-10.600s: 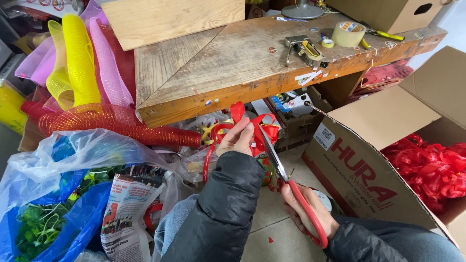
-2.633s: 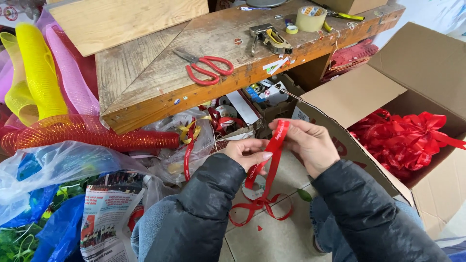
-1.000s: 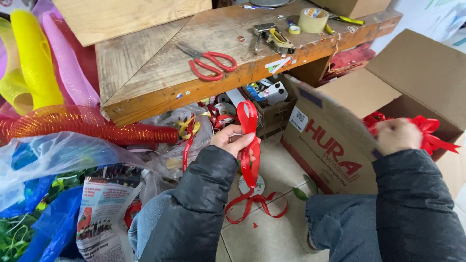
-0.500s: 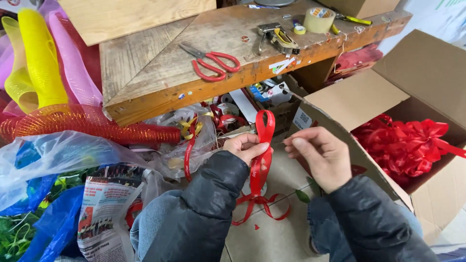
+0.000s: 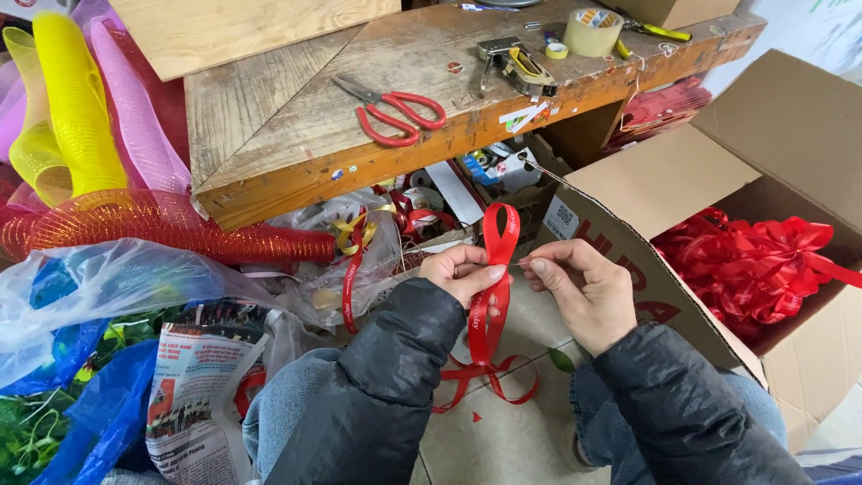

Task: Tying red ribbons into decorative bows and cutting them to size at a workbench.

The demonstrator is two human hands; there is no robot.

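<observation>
Red ribbon (image 5: 496,269) looped and pinched between both hands, below the tabletop (image 5: 431,99) edge.

Left hand (image 5: 460,272) grip clenched on ribbon at loop base; loop upright above, tails trailing to tiled floor (image 5: 503,431). Right hand (image 5: 579,292) grip pinching something thin at the loop, item too small to identify. Red-handled scissors (image 5: 395,103) flat on tabletop, well apart. Open cardboard box (image 5: 664,184) of red bows (image 5: 754,265) just right.

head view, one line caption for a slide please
Left hand pinches a looped red ribbon; right hand meets it, beside a box of red bows.

Craft workshop: worn workbench (image 5: 296,135), scissors (image 5: 392,104), mesh rolls (image 5: 81,117).
</observation>
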